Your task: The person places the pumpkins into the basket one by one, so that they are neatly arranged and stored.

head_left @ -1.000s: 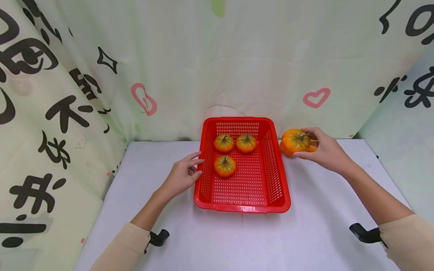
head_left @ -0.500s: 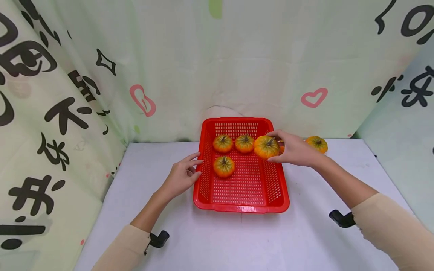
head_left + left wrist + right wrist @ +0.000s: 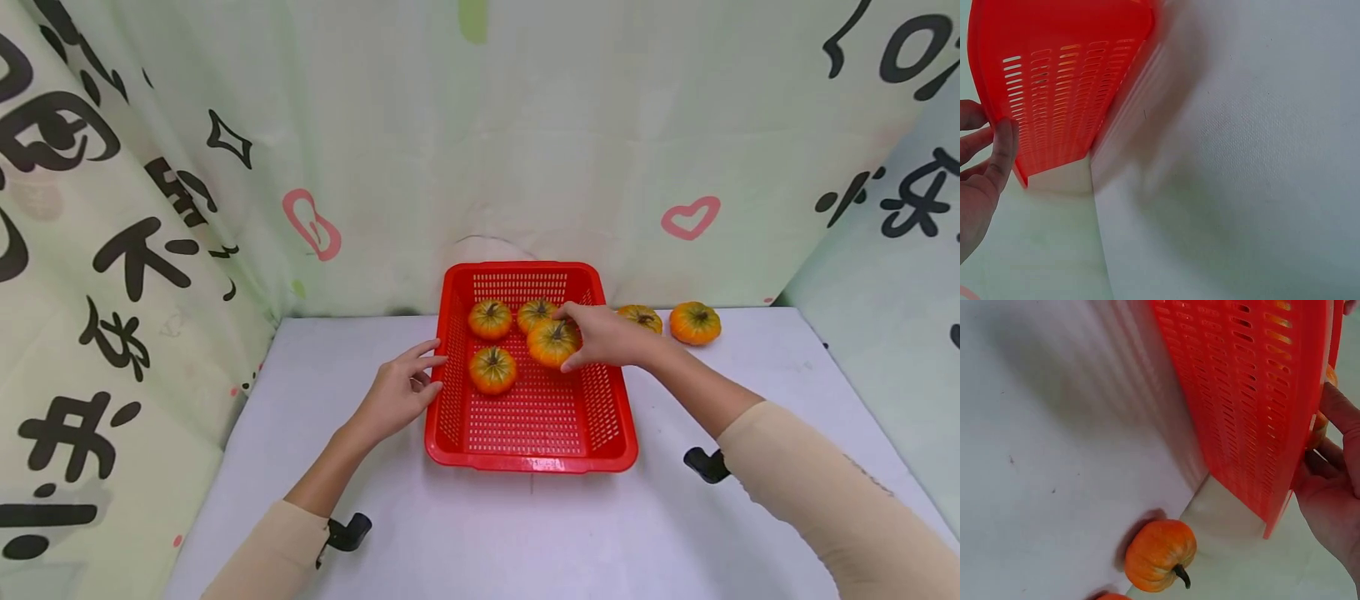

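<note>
My right hand [image 3: 603,335] grips a small orange pumpkin [image 3: 551,343] with a greenish top, over the inside of the red perforated plastic basket [image 3: 525,461]. In the right wrist view that hand [image 3: 1335,481] reaches over the basket's rim, which hides most of the pumpkin. Three similar pumpkins sit in the basket: one at the back left [image 3: 490,320], one at the back middle [image 3: 535,314], partly covered by the held one, and one farther forward [image 3: 492,372]. At the left rim, my left hand [image 3: 399,392] holds the edge lightly, its thumb [image 3: 1004,147] against the outer wall.
Two more pumpkins lie on the white table [image 3: 360,342] behind the right forearm, one partly hidden [image 3: 642,317] and one farther right [image 3: 695,323]. A pale printed curtain [image 3: 525,167] hangs along the table's back edge, close to the basket.
My right hand has carried the pumpkin leftward from beside the basket, over its right rim, to among the other pumpkins. The left hand has stayed at the left rim.
</note>
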Motion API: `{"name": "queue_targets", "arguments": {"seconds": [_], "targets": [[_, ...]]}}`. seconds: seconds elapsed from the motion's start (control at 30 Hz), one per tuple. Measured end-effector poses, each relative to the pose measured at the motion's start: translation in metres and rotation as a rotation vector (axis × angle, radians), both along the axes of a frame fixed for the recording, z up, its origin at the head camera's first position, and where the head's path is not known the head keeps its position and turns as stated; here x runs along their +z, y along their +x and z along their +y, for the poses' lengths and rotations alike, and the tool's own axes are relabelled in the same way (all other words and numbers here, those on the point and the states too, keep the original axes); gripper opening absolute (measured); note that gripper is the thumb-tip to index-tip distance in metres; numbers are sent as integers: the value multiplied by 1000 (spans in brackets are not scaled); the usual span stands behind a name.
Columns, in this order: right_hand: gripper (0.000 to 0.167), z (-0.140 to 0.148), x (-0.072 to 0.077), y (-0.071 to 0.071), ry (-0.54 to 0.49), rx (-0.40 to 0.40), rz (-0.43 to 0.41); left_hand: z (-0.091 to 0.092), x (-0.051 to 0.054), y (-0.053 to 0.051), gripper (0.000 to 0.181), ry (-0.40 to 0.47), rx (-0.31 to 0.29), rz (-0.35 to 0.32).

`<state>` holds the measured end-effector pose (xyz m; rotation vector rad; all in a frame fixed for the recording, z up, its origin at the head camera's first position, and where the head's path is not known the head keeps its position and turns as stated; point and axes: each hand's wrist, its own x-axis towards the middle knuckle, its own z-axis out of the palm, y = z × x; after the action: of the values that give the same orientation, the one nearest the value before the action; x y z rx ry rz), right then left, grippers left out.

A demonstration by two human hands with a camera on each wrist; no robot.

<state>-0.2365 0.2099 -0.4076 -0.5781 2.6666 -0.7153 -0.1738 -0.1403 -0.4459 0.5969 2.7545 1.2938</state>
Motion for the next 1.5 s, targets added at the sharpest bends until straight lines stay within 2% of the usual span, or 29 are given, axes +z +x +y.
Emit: {"name": "queue_targets", "arguments": {"seconds": [0.23, 0.47, 0.83, 1.2, 1.5], "targets": [[75, -12, -8, -9, 52, 56, -60, 0, 1, 0, 39, -7, -3, 6], [68, -22, -10, -13, 106, 93, -115, 0, 1, 1, 38, -12, -2, 6], [63, -28, -20, -19, 131, 80, -237, 0, 2, 0, 39, -4, 0, -4], [65, -29, -22, -21, 176, 70, -286, 0, 1, 0, 39, -2, 13, -12], [66, -29, -23, -21, 161, 55, -348, 1, 2, 1, 38, -3, 21, -14]]}}
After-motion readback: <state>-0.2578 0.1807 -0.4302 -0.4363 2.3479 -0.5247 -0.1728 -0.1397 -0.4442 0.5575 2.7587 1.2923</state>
